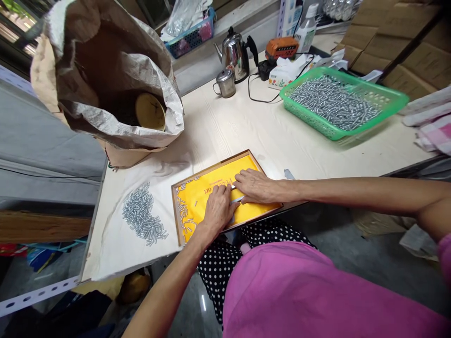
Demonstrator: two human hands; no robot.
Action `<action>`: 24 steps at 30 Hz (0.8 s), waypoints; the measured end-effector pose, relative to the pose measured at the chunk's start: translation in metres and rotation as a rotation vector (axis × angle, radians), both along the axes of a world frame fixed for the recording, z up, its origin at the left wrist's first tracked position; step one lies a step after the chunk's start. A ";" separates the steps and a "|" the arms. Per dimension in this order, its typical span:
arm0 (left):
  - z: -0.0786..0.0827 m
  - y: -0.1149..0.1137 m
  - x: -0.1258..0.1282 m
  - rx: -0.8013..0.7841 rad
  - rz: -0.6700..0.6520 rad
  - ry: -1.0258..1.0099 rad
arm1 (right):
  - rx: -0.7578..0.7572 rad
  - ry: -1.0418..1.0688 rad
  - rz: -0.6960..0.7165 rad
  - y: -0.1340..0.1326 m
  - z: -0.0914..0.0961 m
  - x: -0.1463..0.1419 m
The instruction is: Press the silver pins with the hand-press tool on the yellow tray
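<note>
A shallow wooden tray with a yellow bottom (192,199) lies at the table's near edge. Small silver metal pins are scattered along its left side and top rim. My left hand (216,209) rests palm down on the yellow surface, fingers curled together. My right hand (255,185) lies just right of it, fingers pressed together over a small silvery object between the two hands. Left of the tray, a loose pile of the same pins (143,217) sits on the table.
A large open paper sack (116,70) with a yellow cup inside stands at the back left. A green basket (387,101) full of pins sits at the right. A steel kettle (235,54), a small metal cup (225,83), cables and cardboard are behind.
</note>
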State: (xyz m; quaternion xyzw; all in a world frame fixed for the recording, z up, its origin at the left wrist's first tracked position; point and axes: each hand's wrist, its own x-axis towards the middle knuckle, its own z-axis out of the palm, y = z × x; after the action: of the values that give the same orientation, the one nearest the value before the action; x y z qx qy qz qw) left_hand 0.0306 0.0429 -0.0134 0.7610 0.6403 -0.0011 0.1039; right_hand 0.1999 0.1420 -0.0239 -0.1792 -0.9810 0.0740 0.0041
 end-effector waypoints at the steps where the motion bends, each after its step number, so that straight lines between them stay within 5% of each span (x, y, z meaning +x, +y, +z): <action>1: 0.000 -0.001 0.001 -0.008 0.002 -0.001 | -0.010 0.008 0.006 -0.001 -0.002 0.000; 12: -0.009 -0.012 0.004 0.074 0.084 -0.085 | -0.020 0.038 0.038 0.005 -0.005 0.000; 19: -0.013 -0.035 0.007 0.137 -0.123 -0.127 | -0.026 0.101 0.093 0.047 -0.021 -0.008; 24: -0.009 -0.049 -0.010 0.156 -0.073 -0.194 | 0.048 0.205 0.123 0.050 -0.032 -0.023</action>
State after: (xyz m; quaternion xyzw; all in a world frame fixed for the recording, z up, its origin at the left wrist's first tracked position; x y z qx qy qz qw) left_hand 0.0202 -0.0056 -0.0222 0.7862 0.5971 0.1188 0.1057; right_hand 0.1769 0.1917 -0.0563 -0.1100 -0.9861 0.0686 0.1040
